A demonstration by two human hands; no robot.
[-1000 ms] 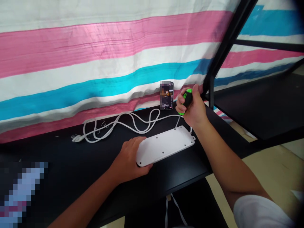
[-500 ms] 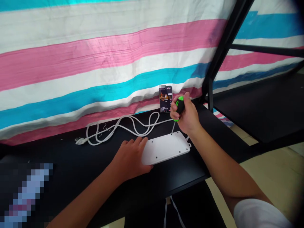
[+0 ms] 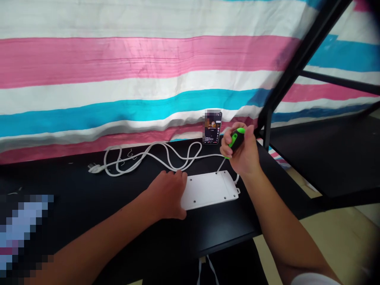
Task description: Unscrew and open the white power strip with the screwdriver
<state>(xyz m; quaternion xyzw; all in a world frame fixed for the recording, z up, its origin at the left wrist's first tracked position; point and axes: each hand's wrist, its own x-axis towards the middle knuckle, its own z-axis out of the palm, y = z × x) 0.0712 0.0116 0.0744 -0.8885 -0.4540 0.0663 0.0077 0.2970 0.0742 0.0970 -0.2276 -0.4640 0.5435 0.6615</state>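
Note:
A white power strip (image 3: 208, 190) lies on the black table with its screw-holed back facing up. My left hand (image 3: 170, 194) is clamped over its left end, fingers on the far edge and thumb on the near edge, hiding that end. In my right hand (image 3: 244, 152) is a screwdriver (image 3: 236, 139) with a green and black handle, wrapped by the fingers. Its thin shaft slants down to a hole near the strip's far edge. The tip itself is too small to make out. From the strip's right end runs a white cord (image 3: 169, 156), looped behind it toward a plug (image 3: 95, 169).
A lit phone (image 3: 212, 127) leans upright against the striped sheet (image 3: 133, 59) behind the black table (image 3: 118, 198). A black frame post (image 3: 297, 67) slants up at right, beside another dark surface (image 3: 326, 150). A blurred-out item (image 3: 23, 229) is at left.
The camera view has tilted and shifted slightly. The screwdriver handle leans further right, its tip staying by the same far-edge hole. My left hand keeps its hold on the power strip.

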